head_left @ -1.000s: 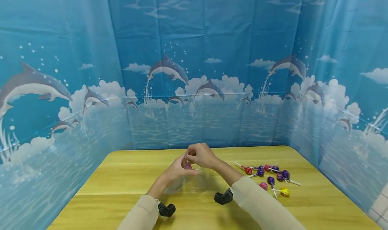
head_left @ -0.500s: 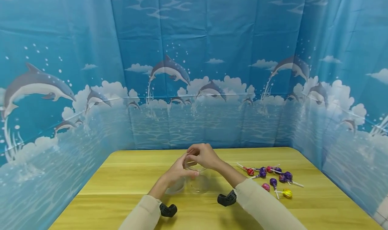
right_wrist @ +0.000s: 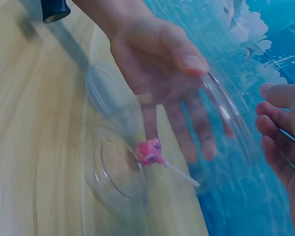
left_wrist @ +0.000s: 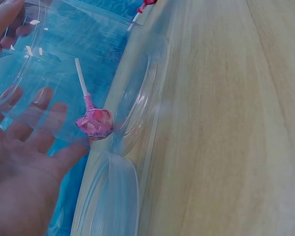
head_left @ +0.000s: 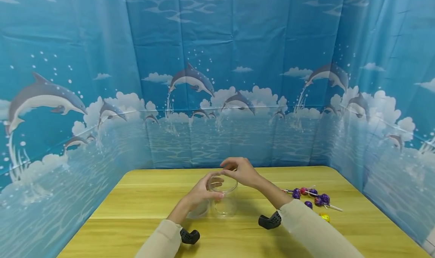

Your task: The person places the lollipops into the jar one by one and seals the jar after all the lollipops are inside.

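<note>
A clear plastic jar [head_left: 227, 205] stands upright and open-topped on the table. My left hand [head_left: 200, 192] grips it near the rim, thumb on the near side and fingers round the far side. Inside the jar a pink-wrapped lollipop [left_wrist: 96, 123] shows through the wall, stick pointing up. My right hand [head_left: 242, 172] is just to the right of the rim, fingers loosely bent, holding nothing. Beside the jar, to its left, lies a round translucent lid [head_left: 198, 211], partly hidden behind the left wrist.
Several loose lollipops, mostly purple [head_left: 324, 199] with a yellow one [head_left: 325, 217], lie to the right on the yellow wood-grain table [head_left: 136, 201]. My right sleeve [head_left: 306, 220] covers some of them. A blue dolphin-print curtain [head_left: 234, 137] closes off the back and sides.
A second ago my right hand held the pink lollipop at the jar's mouth. It has let it go inside and drawn away to the right. My left hand keeps its grip.
</note>
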The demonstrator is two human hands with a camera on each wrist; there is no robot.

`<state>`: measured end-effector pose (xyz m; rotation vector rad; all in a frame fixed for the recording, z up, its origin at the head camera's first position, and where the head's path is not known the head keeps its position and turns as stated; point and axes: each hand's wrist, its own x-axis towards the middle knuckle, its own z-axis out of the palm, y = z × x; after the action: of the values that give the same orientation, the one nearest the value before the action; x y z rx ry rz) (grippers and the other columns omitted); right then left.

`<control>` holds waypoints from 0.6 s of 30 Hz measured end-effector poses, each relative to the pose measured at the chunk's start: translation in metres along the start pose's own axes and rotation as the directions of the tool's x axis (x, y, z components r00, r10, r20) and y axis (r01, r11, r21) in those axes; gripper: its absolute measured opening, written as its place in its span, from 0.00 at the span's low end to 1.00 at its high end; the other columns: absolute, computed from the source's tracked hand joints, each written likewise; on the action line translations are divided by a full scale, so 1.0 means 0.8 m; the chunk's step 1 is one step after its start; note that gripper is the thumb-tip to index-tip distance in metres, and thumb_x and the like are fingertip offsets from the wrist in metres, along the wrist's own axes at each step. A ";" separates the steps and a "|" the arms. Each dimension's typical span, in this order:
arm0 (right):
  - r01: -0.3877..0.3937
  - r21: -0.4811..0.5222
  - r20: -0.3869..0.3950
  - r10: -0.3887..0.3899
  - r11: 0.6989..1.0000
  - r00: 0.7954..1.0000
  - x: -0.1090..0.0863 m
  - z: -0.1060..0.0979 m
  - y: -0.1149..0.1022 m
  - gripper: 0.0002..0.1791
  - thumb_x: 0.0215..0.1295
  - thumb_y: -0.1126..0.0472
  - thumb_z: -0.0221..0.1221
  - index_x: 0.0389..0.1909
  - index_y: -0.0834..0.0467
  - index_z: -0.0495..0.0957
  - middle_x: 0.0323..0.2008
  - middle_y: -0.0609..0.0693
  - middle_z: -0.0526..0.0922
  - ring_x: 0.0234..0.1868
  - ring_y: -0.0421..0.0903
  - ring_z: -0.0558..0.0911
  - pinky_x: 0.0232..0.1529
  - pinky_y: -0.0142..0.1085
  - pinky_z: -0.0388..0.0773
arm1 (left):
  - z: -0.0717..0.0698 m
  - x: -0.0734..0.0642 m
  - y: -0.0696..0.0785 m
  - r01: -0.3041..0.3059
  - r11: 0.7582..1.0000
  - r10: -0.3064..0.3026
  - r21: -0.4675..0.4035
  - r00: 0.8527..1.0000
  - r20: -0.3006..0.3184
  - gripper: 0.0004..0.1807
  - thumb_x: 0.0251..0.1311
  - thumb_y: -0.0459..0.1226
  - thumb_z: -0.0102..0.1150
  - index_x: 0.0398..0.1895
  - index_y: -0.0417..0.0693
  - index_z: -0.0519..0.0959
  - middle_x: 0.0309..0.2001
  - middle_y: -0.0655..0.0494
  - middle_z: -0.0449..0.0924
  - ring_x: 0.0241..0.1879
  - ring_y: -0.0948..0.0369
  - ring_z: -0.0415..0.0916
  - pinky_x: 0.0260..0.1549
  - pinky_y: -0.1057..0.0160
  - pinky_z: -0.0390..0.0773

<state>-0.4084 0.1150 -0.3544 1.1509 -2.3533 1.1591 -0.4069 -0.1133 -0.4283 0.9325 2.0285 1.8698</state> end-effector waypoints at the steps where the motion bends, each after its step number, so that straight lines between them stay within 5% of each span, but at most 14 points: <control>1: -0.004 -0.004 -0.001 0.004 1.000 1.000 -0.002 -0.004 0.001 0.11 0.71 0.63 0.66 0.51 0.60 0.85 0.37 0.47 0.89 0.37 0.44 0.86 0.39 0.37 0.84 | 0.000 0.001 0.000 -0.002 1.000 0.002 0.001 1.000 0.002 0.44 0.66 0.38 0.70 0.80 0.48 0.57 0.74 0.39 0.62 0.75 0.35 0.54 0.58 0.48 0.78; 18: -0.115 -0.052 -0.022 0.114 0.992 0.993 -0.041 -0.060 0.018 0.12 0.72 0.60 0.66 0.52 0.59 0.85 0.37 0.46 0.88 0.37 0.45 0.85 0.38 0.41 0.83 | 0.001 -0.003 0.001 0.006 1.000 -0.006 0.008 1.000 -0.011 0.43 0.65 0.37 0.70 0.79 0.46 0.58 0.74 0.36 0.62 0.75 0.37 0.56 0.60 0.47 0.76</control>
<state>-0.4026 0.1742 -0.3495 0.9943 -2.4485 1.1318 -0.4047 -0.1140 -0.4280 0.9188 2.0439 1.8688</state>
